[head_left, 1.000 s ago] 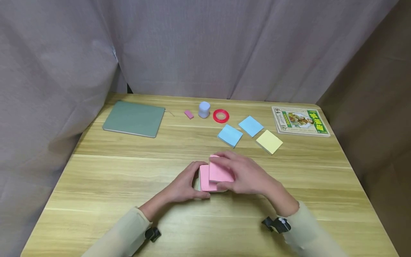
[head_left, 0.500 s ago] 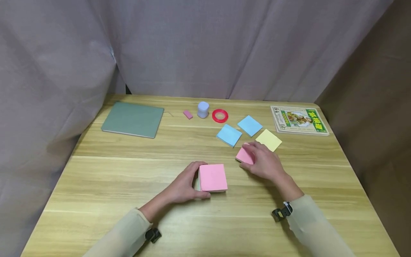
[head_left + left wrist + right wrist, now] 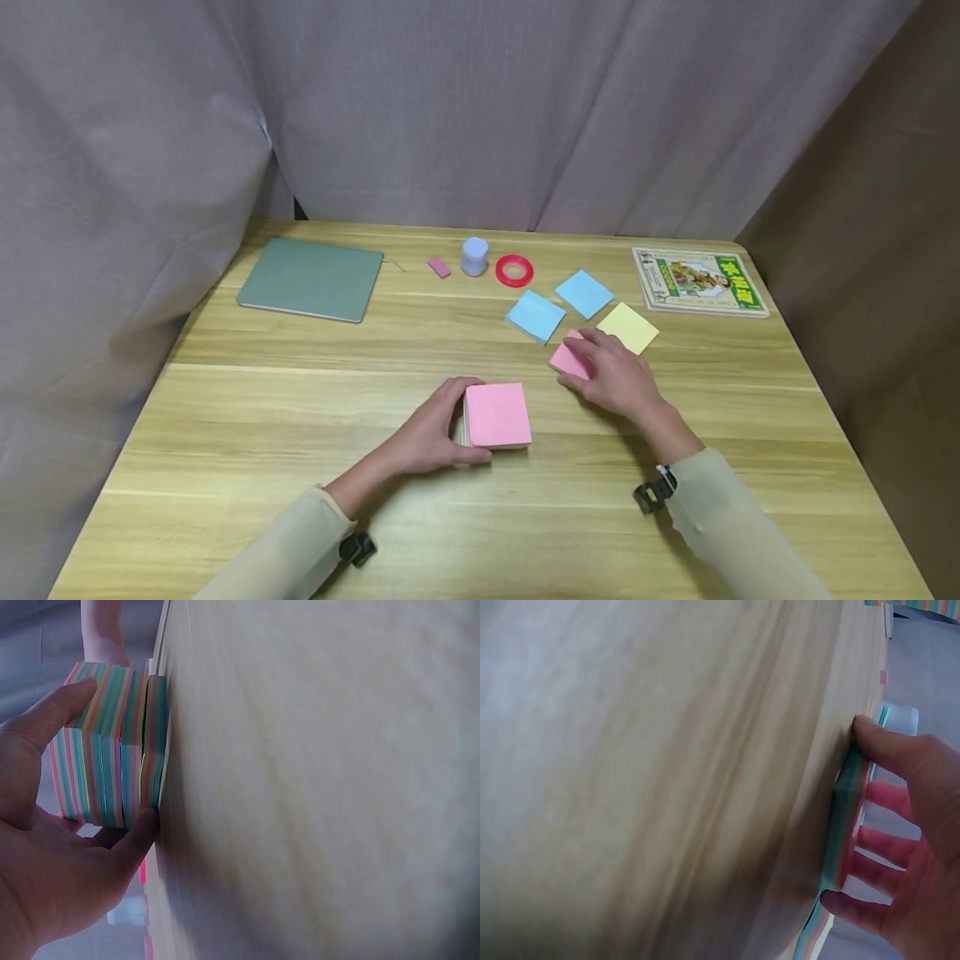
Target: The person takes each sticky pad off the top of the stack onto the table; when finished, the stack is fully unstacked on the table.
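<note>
Closest in, the left hand is wrapped around the thick sticky-note block, thumb on the near edge and fingers on the left side, pinning it flat on the wooden table. A bit further out, the right hand has its fingers curled over a thin pink pad split off the block, setting it down just beside the yellow pad and near the two blue pads. My take: keep it flat, lower it square to the others, and let go only once it's seated so the sheets don't fan. Beyond those sit the red tape roll, a green notebook and a picture book. The head view makes the block look plain pink; the left wrist view shows its rainbow-striped side, and the right wrist view shows the thin pad's striped edge pinched against the tabletop.
</note>
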Motion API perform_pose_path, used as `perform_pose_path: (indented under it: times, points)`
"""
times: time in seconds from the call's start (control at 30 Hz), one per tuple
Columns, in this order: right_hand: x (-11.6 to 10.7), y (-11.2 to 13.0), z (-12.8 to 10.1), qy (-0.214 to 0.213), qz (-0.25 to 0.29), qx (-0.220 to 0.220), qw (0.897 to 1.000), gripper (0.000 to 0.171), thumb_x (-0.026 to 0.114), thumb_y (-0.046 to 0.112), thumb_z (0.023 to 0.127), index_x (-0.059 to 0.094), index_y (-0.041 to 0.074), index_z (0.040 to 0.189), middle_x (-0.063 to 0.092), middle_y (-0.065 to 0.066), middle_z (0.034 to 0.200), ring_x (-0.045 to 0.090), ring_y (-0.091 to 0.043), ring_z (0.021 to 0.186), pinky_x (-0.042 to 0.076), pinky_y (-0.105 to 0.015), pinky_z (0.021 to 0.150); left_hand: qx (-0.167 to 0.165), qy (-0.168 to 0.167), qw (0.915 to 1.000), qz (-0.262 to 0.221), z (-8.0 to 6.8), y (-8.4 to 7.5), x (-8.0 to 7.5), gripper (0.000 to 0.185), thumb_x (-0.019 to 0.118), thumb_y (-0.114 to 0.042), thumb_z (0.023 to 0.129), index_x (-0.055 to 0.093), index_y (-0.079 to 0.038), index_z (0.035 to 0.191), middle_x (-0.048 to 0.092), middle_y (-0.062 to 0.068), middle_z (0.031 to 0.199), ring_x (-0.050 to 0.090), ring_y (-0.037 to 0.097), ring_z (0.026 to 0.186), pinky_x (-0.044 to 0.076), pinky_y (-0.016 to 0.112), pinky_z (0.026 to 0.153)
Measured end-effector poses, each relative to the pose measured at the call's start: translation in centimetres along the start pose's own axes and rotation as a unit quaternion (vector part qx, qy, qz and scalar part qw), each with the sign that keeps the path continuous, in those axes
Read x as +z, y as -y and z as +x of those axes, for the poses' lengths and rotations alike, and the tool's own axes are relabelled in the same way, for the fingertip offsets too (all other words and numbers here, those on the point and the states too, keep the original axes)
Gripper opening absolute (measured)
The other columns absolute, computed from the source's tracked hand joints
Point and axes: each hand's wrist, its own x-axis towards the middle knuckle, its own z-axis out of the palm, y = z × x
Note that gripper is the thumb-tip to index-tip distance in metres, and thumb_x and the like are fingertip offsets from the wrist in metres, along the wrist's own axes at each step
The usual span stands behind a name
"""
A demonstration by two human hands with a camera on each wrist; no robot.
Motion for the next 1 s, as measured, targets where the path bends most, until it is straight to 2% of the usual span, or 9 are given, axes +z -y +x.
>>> perform_pose_path:
  times: [0.2, 0.3, 0.37, 0.47, 0.6, 0.7, 0.77, 0.83, 1.0]
  points:
    - [-0.4, 0.1, -0.2, -0.015, -0.016, -0.011, 1.0, 0.065, 0.073, 0.049, 0.084, 0.058, 0.014, 0.136, 0.046, -0.015, 0.144, 0.045, -0.038, 0.126, 0.045, -0.064, 0.084, 0.002, 0.0, 1.0, -0.003, 0.1, 0.0, 0.0, 0.085, 0.09, -0.024, 0.07, 0.042, -0.014, 0.139, 0.048, 0.0, 0.131, 0.045, 0.014, 0.121, 0.035, 0.038, 0.107]
    - [-1.2, 1.0, -0.3, -0.028, -0.02, -0.024, 0.999, 0.064, 0.073, 0.05, 0.084, 0.06, 0.013, 0.135, 0.047, -0.015, 0.143, 0.046, -0.038, 0.126, 0.046, -0.063, 0.083, 0.002, 0.0, 1.0, -0.002, 0.1, 0.0, 0.0, 0.085, 0.09, -0.024, 0.07, 0.042, -0.014, 0.139, 0.048, 0.0, 0.131, 0.045, 0.014, 0.12, 0.036, 0.038, 0.107]
    - [-2.0, 2.1, -0.4, -0.035, -0.007, -0.037, 0.999, 0.062, 0.073, 0.049, 0.084, 0.061, 0.014, 0.133, 0.048, -0.013, 0.142, 0.047, -0.036, 0.125, 0.047, -0.062, 0.082, 0.002, 0.0, 1.0, -0.002, 0.1, 0.1, 0.1, 0.085, 0.09, -0.024, 0.07, 0.042, -0.014, 0.139, 0.048, 0.0, 0.131, 0.045, 0.014, 0.12, 0.036, 0.038, 0.107]
    - [-3.2, 4.4, -0.8, -0.027, 0.04, -0.076, 0.996, 0.059, 0.073, 0.048, 0.085, 0.062, 0.016, 0.133, 0.048, -0.009, 0.143, 0.047, -0.032, 0.127, 0.046, -0.057, 0.09, 0.003, 0.0, 1.0, -0.004, 0.1, 0.1, 0.0, 0.086, 0.091, -0.024, 0.069, 0.041, -0.014, 0.139, 0.048, 0.0, 0.132, 0.045, 0.014, 0.121, 0.036, 0.038, 0.106]
    - [-3.7, 7.7, -1.8, 0.014, 0.094, -0.154, 0.983, 0.069, 0.071, 0.055, 0.084, 0.053, 0.023, 0.142, 0.041, -0.001, 0.15, 0.039, -0.024, 0.135, 0.04, -0.051, 0.102, 0.011, -0.001, 0.9999, -0.006, 0.0, 0.2, -0.1, 0.088, 0.092, -0.024, 0.068, 0.041, -0.013, 0.139, 0.048, 0.0, 0.133, 0.045, 0.014, 0.121, 0.037, 0.038, 0.106]
    - [-3.0, 9.6, -2.6, 0.047, 0.102, -0.217, 0.97, 0.085, 0.073, 0.059, 0.079, 0.041, 0.024, 0.15, 0.036, -0.001, 0.154, 0.034, -0.021, 0.139, 0.036, -0.049, 0.106, 0.022, -0.002, 0.9998, 0.002, 0.0, 0.2, -0.2, 0.091, 0.092, -0.025, 0.067, 0.04, -0.014, 0.141, 0.048, 0.001, 0.134, 0.046, 0.015, 0.121, 0.038, 0.039, 0.105]
    - [-2.3, 10.5, -2.9, 0.06, 0.101, -0.249, 0.961, 0.093, 0.077, 0.057, 0.077, 0.036, 0.023, 0.153, 0.035, -0.003, 0.154, 0.032, -0.021, 0.14, 0.033, -0.047, 0.109, 0.025, -0.003, 0.9997, 0.006, 0.0, 0.2, -0.2, 0.091, 0.092, -0.026, 0.067, 0.04, -0.014, 0.14, 0.048, 0.001, 0.134, 0.046, 0.015, 0.121, 0.038, 0.039, 0.105]
    - [-1.6, 11.0, -3.2, 0.064, 0.094, -0.268, 0.957, 0.095, 0.08, 0.052, 0.076, 0.034, 0.02, 0.153, 0.037, -0.004, 0.152, 0.033, -0.022, 0.139, 0.03, -0.046, 0.111, 0.025, -0.006, 0.9996, 0.011, 0.0, 0.2, -0.2, 0.091, 0.092, -0.027, 0.067, 0.04, -0.014, 0.141, 0.047, 0.002, 0.136, 0.046, 0.015, 0.122, 0.037, 0.039, 0.106]
    - [-0.5, 11.2, -3.3, 0.058, 0.088, -0.278, 0.955, 0.081, 0.078, 0.042, 0.081, 0.042, 0.018, 0.149, 0.041, -0.001, 0.148, 0.038, -0.017, 0.134, 0.033, -0.04, 0.109, 0.016, -0.006, 0.9997, 0.015, -0.1, 0.1, -0.1, 0.09, 0.091, -0.027, 0.068, 0.04, -0.013, 0.141, 0.047, 0.003, 0.137, 0.045, 0.015, 0.125, 0.035, 0.038, 0.107]
